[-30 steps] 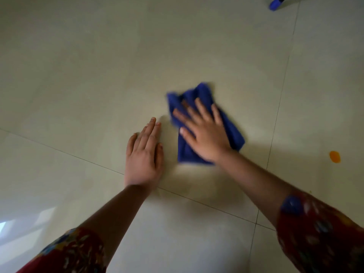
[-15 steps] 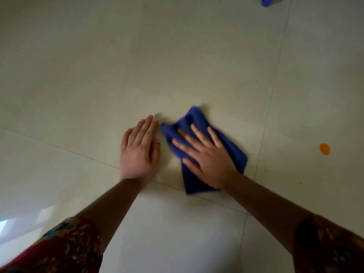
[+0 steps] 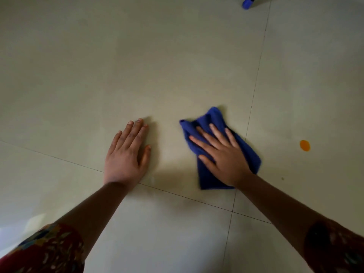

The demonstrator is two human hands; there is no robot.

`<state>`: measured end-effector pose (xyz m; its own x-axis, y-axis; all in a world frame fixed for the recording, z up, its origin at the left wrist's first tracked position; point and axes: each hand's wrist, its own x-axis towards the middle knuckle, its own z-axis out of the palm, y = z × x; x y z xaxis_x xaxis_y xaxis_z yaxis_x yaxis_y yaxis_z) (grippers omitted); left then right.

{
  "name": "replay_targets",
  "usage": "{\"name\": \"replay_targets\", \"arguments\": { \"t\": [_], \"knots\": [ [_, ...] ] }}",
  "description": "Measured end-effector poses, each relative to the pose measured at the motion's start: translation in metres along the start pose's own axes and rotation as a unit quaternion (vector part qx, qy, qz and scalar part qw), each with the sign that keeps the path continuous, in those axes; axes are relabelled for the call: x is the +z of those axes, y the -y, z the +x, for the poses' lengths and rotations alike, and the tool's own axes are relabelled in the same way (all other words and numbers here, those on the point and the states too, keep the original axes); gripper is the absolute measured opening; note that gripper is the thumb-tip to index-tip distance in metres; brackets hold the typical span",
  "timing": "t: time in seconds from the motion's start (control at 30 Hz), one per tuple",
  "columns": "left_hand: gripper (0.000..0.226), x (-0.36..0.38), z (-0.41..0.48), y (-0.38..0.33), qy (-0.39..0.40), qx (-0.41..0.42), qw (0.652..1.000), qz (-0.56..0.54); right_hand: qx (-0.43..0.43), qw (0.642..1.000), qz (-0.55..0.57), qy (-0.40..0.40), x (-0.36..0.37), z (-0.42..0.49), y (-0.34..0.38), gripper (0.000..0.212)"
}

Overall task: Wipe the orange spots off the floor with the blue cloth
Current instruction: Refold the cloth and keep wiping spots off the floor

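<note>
A crumpled blue cloth (image 3: 208, 119) lies on the pale tiled floor (image 3: 157, 66), just left of a tile joint. My right hand (image 3: 220, 156) presses flat on top of it with the fingers spread, covering its middle. My left hand (image 3: 127, 152) rests palm down on the bare floor to the cloth's left, holding nothing. One round orange spot (image 3: 304, 145) shows on the tile to the right of the cloth, apart from it. No spot is visible under or beside the cloth.
A small blue object (image 3: 247, 3) sits at the top edge, far right. Dark grout lines cross under my forearms. A tiny dark speck (image 3: 282, 178) lies on the floor below the orange spot.
My right hand has slid the cloth to the right, away from my left hand and nearer the orange spot. My left hand has stayed planted on the floor.
</note>
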<state>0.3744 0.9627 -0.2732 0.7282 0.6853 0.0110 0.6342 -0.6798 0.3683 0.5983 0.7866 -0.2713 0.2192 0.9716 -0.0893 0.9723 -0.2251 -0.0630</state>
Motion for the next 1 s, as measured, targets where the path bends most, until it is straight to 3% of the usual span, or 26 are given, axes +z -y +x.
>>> {"name": "replay_targets", "arguments": {
  "t": [0.03, 0.1, 0.2, 0.3, 0.4, 0.5, 0.6, 0.67, 0.77, 0.83, 0.9, 1.0],
  "knots": [
    [0.057, 0.000, 0.000, 0.000, 0.000, -0.002, 1.000, 0.000, 0.029, 1.000, 0.003, -0.007, 0.000, -0.008, -0.015, 0.052],
    [0.057, 0.001, 0.002, 0.000, -0.002, -0.004, 1.000, 0.002, 0.172, 0.985, 0.010, -0.031, -0.002, -0.001, -0.049, 0.053],
    [0.059, 0.001, 0.003, -0.001, 0.010, -0.007, 1.000, 0.011, 0.382, 0.923, 0.034, -0.043, -0.009, 0.047, -0.086, 0.053],
    [0.061, 0.001, 0.006, -0.001, 0.022, -0.012, 0.999, 0.024, 0.462, 0.882, 0.074, -0.056, -0.018, 0.117, -0.093, 0.053],
    [0.062, 0.000, 0.007, 0.000, 0.026, -0.018, 0.999, 0.026, 0.395, 0.915, 0.066, -0.058, -0.017, 0.174, -0.053, 0.055],
    [0.062, -0.002, 0.008, -0.001, 0.028, -0.017, 0.999, 0.024, 0.221, 0.972, 0.059, -0.056, -0.013, 0.176, 0.010, 0.054],
    [0.062, -0.003, 0.008, -0.001, 0.029, -0.018, 0.999, 0.015, 0.059, 0.997, 0.045, -0.036, -0.009, 0.111, 0.031, 0.053],
    [0.063, -0.003, 0.008, -0.002, 0.034, -0.023, 0.999, 0.013, 0.088, 0.995, 0.028, -0.041, -0.003, 0.069, 0.001, 0.053],
    [0.063, -0.003, 0.009, -0.001, 0.037, -0.020, 0.999, 0.018, 0.304, 0.951, 0.040, -0.043, -0.008, 0.064, -0.053, 0.056],
    [0.063, -0.004, 0.010, -0.002, 0.037, -0.021, 0.999, 0.016, 0.400, 0.914, 0.056, -0.037, -0.011, 0.095, -0.067, 0.054],
    [0.063, -0.004, 0.009, -0.003, 0.036, -0.022, 0.999, 0.013, 0.427, 0.901, 0.069, -0.046, -0.016, 0.138, -0.061, 0.054],
    [0.063, -0.004, 0.010, -0.002, 0.032, -0.019, 0.999, 0.010, 0.360, 0.930, 0.058, -0.042, -0.018, 0.202, -0.022, 0.056]
  ]
}}
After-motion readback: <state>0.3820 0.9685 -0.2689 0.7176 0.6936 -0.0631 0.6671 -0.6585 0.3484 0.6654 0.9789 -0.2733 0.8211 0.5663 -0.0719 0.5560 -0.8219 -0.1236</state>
